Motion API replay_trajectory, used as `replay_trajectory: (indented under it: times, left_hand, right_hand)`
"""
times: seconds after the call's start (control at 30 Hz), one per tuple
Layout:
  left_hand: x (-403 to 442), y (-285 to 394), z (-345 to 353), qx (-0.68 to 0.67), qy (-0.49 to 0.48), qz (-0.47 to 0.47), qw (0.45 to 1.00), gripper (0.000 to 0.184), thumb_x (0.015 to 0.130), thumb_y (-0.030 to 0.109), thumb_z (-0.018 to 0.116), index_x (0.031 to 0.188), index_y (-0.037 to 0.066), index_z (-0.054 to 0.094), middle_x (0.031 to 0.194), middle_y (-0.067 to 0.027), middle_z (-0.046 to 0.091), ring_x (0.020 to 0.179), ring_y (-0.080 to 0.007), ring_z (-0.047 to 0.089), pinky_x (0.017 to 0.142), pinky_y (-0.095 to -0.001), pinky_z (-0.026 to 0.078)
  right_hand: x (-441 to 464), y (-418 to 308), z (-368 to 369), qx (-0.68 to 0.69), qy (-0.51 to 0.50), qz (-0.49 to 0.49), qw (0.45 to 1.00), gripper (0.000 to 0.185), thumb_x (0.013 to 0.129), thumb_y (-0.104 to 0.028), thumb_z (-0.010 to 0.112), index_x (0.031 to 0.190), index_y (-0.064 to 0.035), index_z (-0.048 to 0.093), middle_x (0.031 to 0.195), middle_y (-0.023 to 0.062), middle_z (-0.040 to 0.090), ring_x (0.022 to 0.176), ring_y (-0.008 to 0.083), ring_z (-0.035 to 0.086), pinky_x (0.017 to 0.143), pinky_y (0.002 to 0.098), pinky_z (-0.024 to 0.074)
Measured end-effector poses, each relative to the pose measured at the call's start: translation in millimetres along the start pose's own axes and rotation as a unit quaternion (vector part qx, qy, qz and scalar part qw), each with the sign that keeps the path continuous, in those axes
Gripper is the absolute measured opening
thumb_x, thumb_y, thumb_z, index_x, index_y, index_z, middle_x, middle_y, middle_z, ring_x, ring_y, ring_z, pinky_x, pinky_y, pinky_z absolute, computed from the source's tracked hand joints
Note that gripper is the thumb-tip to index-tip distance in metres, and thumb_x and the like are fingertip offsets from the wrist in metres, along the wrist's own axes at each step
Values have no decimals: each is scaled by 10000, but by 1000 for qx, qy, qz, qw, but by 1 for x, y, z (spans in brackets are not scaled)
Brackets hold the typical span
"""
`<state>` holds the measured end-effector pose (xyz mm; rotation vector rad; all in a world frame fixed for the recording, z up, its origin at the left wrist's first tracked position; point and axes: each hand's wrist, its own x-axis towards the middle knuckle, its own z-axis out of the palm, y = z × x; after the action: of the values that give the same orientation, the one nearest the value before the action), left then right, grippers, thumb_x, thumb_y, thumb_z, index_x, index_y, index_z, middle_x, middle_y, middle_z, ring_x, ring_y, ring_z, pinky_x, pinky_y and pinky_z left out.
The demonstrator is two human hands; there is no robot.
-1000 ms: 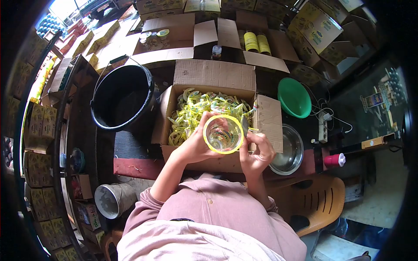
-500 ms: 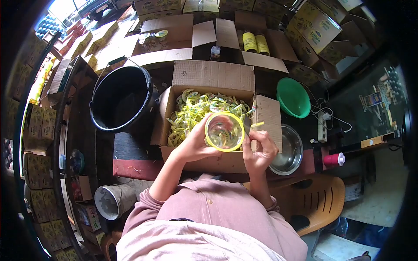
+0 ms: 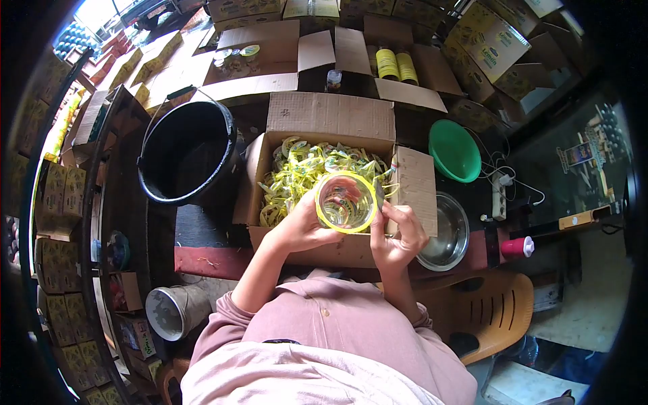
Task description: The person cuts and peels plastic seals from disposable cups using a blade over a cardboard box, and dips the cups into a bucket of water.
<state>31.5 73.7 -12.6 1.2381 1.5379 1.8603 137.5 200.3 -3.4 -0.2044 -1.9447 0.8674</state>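
Note:
A clear cup with a yellow rim (image 3: 346,202) is held with its mouth facing the camera. My left hand (image 3: 302,221) wraps round its left side. At its right side is my right hand (image 3: 399,234), thumb and fingers pinched together beside a dark, narrow piece; what exactly they grip is too small to tell. Just beyond the hands stands an open cardboard box (image 3: 331,116) filled with a tangle of yellow and clear strips (image 3: 300,165).
A black bucket (image 3: 185,154) stands left of the box. On the right are a green bowl (image 3: 455,152), a metal bowl (image 3: 451,233), a power strip (image 3: 500,199) and a pink spool (image 3: 518,248). Behind are open cartons (image 3: 253,82) with jars. A grey bucket (image 3: 177,312) is lower left.
The cup and both hands have shifted slightly. A short yellow strip that stuck out above my right fingers half a second ago no longer shows there.

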Motion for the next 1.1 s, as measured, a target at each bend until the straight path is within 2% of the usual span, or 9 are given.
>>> replay_trajectory:
  times: [0.13, 0.33, 0.43, 0.53, 0.63, 0.67, 0.77, 0.8, 1.1]
  left_hand:
    - [0, 3, -1, 19, 0, -7, 1000, 567, 640, 66, 640, 1157, -7, 419, 1059, -93, 498, 985, -164, 508, 890, -299, 402]
    - [-2, 7, -1, 14, -16, -1, 1000, 550, 610, 82, 640, 1123, 2, 459, 1018, -89, 528, 957, -165, 518, 861, -294, 416]
    - [-3, 4, -2, 64, -39, 15, 997, 614, 604, 85, 731, 1141, 8, 443, 1088, -78, 496, 1012, -163, 495, 895, -302, 391]
    - [-2, 3, 4, 41, 14, -27, 999, 640, 589, 94, 774, 1135, 21, 447, 1089, -73, 495, 1025, -150, 485, 891, -295, 396]
    - [1, 2, 4, 11, 61, -9, 998, 653, 588, 99, 790, 1137, 28, 445, 1095, -67, 491, 1034, -143, 477, 887, -288, 402]
    - [3, 5, 5, 15, 86, 16, 996, 568, 631, 75, 761, 1105, 24, 452, 1017, -62, 509, 918, -133, 539, 810, -269, 450]
    - [2, 9, 4, 27, 96, 6, 995, 576, 630, 85, 766, 1108, 23, 451, 1012, -65, 512, 918, -132, 539, 806, -264, 452]
    - [2, 10, 2, 70, 95, 22, 993, 576, 632, 81, 764, 1110, 22, 450, 1011, -69, 512, 920, -133, 540, 808, -263, 451]
    - [1, 4, 4, 80, 113, 13, 990, 577, 611, 120, 788, 1082, 21, 469, 1009, -78, 519, 940, -151, 533, 817, -281, 453]
  right_hand:
    - [2, 0, 1, -21, 0, -26, 999, 235, 635, 66, 655, 849, -31, 654, 674, 73, 588, 600, 167, 590, 605, 265, 482]
    - [3, 5, 2, -9, -25, -16, 1000, 271, 612, 74, 649, 857, -42, 655, 669, 74, 581, 596, 171, 586, 607, 266, 478]
    - [7, 4, 2, 15, -39, -7, 999, 260, 617, 73, 648, 849, -45, 652, 671, 72, 586, 590, 169, 585, 584, 263, 472]
    - [5, 7, 6, 35, -4, -3, 999, 220, 633, 63, 655, 830, -33, 643, 665, 70, 591, 575, 158, 581, 554, 257, 465]
    - [3, 1, 4, 24, 9, -14, 1000, 178, 651, 51, 664, 810, -22, 634, 660, 70, 596, 568, 147, 582, 538, 246, 461]
    - [1, -1, 4, 21, 7, -9, 1000, 171, 653, 48, 667, 806, -21, 633, 658, 71, 596, 568, 146, 583, 540, 244, 463]
    - [-3, -4, 5, 11, 1, 3, 1000, 159, 656, 41, 673, 796, -20, 630, 655, 73, 599, 572, 145, 587, 546, 242, 468]
    - [-5, -5, 5, 9, 0, 5, 1000, 160, 655, 42, 674, 796, -21, 630, 657, 72, 600, 575, 146, 589, 548, 242, 470]
    - [-9, -9, 8, -17, 2, 1, 1000, 166, 650, 45, 669, 800, -16, 633, 691, 86, 613, 601, 173, 603, 571, 259, 482]
